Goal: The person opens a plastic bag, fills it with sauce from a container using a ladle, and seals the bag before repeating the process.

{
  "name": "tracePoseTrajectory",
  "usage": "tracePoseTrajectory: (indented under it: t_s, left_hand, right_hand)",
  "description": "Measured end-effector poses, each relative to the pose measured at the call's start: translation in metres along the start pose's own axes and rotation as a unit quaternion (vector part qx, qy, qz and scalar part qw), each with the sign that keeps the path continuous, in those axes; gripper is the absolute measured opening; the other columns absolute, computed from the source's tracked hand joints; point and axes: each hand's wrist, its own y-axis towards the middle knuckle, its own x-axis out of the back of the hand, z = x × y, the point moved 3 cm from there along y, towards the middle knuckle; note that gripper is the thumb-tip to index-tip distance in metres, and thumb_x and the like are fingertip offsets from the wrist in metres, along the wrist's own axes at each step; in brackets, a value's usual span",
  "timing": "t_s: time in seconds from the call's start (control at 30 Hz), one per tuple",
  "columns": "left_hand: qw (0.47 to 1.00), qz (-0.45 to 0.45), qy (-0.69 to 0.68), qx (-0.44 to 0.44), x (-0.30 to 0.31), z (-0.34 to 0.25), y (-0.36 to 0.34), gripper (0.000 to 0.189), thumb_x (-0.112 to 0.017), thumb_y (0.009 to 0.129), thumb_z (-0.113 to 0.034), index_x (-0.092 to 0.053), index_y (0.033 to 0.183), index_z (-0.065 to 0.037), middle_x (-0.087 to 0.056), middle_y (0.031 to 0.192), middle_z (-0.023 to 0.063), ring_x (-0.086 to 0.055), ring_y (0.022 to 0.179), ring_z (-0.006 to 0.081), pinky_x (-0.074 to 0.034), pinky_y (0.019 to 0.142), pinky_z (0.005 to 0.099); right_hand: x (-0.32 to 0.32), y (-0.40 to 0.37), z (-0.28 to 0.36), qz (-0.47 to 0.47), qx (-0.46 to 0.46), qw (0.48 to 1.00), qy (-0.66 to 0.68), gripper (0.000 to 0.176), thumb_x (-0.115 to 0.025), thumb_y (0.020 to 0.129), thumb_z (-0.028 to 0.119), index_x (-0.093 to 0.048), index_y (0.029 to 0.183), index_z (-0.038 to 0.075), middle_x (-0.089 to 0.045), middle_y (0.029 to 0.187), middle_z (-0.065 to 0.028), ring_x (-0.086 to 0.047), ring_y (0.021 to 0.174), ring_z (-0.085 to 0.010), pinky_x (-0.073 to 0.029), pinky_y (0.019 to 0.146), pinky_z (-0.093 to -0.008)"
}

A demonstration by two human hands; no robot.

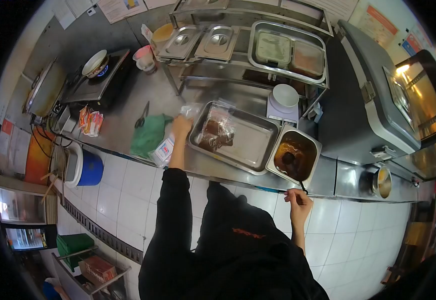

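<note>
Steel tray [256,141]: plastic bag [218,131], brown contents. Steel pan [314,166], tray's 3 o'clock: dark liquid [300,150], ladle [303,186]. Left hand [182,126], 9 o'clock; right hand [300,202] curled by ladle; can't tell either grip.

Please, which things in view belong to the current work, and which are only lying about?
Probably in use:
clear plastic bag at the left hand
steel pan of brown liquid, with black handle near the right hand
metal tray holding brown-filled bag

Probably just lying about:
scissors
green cloth
colourful packets
</note>
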Motion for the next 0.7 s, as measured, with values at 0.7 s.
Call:
tracePoseTrajectory:
  t_s: [0.7]
  left_hand:
    - [0.731,0.112,-0.64,-0.206,0.055,-0.177,-0.228,0.009,-0.061,0.073,-0.001,-0.054,0.077,-0.003,-0.052,0.074,0.0033,-0.053,0.068,0.0077,-0.043,0.062,0.021]
  right_hand:
    - [-0.074,0.021,0.027,0.118,-0.089,0.963,0.225,0.021,-0.058,0.082,0.009,-0.061,0.098,-0.005,-0.064,0.088,-0.015,-0.062,0.071,-0.0177,-0.049,0.062,-0.0256]
